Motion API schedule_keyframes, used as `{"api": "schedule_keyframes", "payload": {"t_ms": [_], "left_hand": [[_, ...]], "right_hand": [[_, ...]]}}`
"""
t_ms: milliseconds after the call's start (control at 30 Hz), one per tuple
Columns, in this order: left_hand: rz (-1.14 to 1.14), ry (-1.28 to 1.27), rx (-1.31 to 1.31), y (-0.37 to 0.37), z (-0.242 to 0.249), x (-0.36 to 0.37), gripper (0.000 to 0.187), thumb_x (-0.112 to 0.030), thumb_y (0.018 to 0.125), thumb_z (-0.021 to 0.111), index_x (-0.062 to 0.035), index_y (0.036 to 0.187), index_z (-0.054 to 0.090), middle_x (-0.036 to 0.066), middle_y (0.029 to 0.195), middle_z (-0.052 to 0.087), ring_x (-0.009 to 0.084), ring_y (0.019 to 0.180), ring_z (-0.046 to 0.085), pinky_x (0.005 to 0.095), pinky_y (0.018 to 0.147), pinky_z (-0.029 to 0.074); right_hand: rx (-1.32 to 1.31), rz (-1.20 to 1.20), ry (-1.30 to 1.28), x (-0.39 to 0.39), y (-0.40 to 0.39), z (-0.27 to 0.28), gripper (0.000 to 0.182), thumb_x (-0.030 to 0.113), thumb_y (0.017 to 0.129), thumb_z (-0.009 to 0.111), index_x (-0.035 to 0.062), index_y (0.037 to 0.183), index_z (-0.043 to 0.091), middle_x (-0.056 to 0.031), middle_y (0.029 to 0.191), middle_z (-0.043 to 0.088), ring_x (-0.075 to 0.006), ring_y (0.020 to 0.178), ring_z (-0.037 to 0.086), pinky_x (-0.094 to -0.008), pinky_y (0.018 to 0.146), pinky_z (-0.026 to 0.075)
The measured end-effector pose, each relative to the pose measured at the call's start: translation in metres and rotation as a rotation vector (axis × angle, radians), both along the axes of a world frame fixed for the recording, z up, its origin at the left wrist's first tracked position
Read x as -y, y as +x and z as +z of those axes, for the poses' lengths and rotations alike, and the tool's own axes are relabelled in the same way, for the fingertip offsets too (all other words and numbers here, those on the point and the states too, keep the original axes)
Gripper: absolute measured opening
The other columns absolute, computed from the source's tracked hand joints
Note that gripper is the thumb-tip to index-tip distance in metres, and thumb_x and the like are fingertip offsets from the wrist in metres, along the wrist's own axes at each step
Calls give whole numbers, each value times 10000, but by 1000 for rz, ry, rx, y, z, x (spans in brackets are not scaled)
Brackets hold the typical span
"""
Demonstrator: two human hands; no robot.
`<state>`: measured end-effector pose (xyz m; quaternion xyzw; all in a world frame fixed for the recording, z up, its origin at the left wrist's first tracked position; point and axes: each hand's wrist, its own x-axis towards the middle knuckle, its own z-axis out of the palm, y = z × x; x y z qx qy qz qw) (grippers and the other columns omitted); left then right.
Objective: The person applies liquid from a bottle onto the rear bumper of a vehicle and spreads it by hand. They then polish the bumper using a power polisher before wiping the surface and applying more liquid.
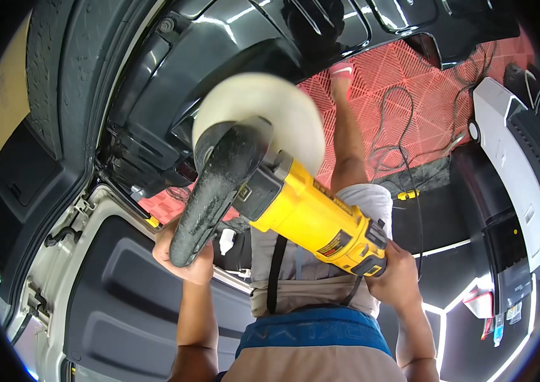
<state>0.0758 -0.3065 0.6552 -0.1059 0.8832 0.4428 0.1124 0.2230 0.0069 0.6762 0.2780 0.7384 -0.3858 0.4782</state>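
Observation:
A yellow and black car polisher (pixel 314 213) spans the view in front of my body. My left hand (pixel 187 258) is wrapped around the lower end of its black loop handle (pixel 212 184). At the back end of the yellow body, my right hand (pixel 398 274) is closed around the grip, its fingers partly hidden. The round off-white pad (pixel 282 105) is smeared by motion and overlaps the lower edge of the glossy black car panel (pixel 244 44).
An open car door (pixel 155 299) with a grey inner panel stands at lower left. Cables (pixel 403 127) lie on the red floor tiles (pixel 378 83). A white bottle (pixel 226 242) shows below the polisher. A white and black cart (pixel 518 178) stands at right.

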Motion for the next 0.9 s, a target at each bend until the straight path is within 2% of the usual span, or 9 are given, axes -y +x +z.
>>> {"api": "schedule_keyframes", "payload": {"t_ms": [200, 267, 300, 400, 500, 600, 700, 800, 900], "left_hand": [[-19, 73, -22, 8, -9, 9, 293, -176, 720, 820, 49, 853, 686, 162, 920, 746, 211, 824, 715, 314, 775, 531], [38, 75, 16, 14, -2, 7, 271, -147, 718, 821, 46, 837, 673, 166, 936, 744, 205, 826, 708, 318, 770, 531], [51, 111, 5, 16, -1, 9, 232, -76, 714, 814, 50, 853, 677, 161, 931, 738, 194, 808, 699, 313, 760, 530], [83, 142, -27, 20, -13, 11, 218, -17, 713, 803, 52, 880, 682, 130, 903, 726, 176, 795, 682, 309, 739, 529], [231, 293, -61, 27, -32, -1, 207, 46, 725, 790, 51, 903, 684, 82, 864, 706, 143, 762, 650, 300, 688, 527], [260, 468, -59, 39, -42, 7, 269, 36, 706, 809, 49, 944, 684, 68, 883, 699, 121, 804, 629, 294, 705, 512], [449, 261, -42, 58, -42, 21, 235, 25, 699, 811, 28, 907, 701, 51, 892, 705, 113, 824, 619, 292, 747, 490], [516, 211, -105, 47, -28, 31, 182, 61, 704, 752, 38, 876, 698, 31, 788, 683, 100, 718, 603, 267, 682, 475], [573, 384, -101, 37, -9, 29, 167, 104, 718, 715, 21, 854, 667, 59, 761, 662, 118, 677, 593, 261, 646, 477]], "right_hand": [[-125, -37, 80, -2, -8, 3, 327, 82, 597, 774, 23, 857, 585, -159, 845, 648, -433, 754, 648, -457, 655, 535], [-43, 14, 42, -8, -8, 8, 332, 89, 598, 778, 23, 868, 596, -153, 846, 648, -433, 748, 646, -458, 653, 533], [-12, 48, 29, -12, -16, 12, 325, 98, 608, 779, 21, 866, 598, -151, 846, 647, -433, 746, 645, -459, 651, 533], [-43, 53, 73, -18, -36, 26, 312, 107, 618, 781, 16, 848, 590, -153, 833, 644, -435, 738, 643, -458, 637, 528], [-105, 157, 191, -27, -60, 40, 298, 115, 630, 772, 5, 842, 595, -168, 839, 637, -438, 756, 642, -455, 638, 518], [-99, 261, 239, -27, -86, 49, 293, 118, 631, 762, -1, 845, 601, -177, 847, 642, -443, 775, 641, -467, 659, 522], [-38, 421, 201, -22, -124, 45, 308, 115, 635, 741, -4, 901, 642, -202, 903, 677, -437, 831, 657, -484, 727, 540], [-85, 495, 66, -11, -146, 19, 337, 150, 669, 724, -2, 965, 665, -214, 935, 695, -428, 860, 675, -485, 765, 556], [-40, 631, 10, -2, -182, 13, 330, 161, 676, 718, 1, 960, 665, -210, 930, 697, -430, 850, 676, -487, 764, 558]]}}
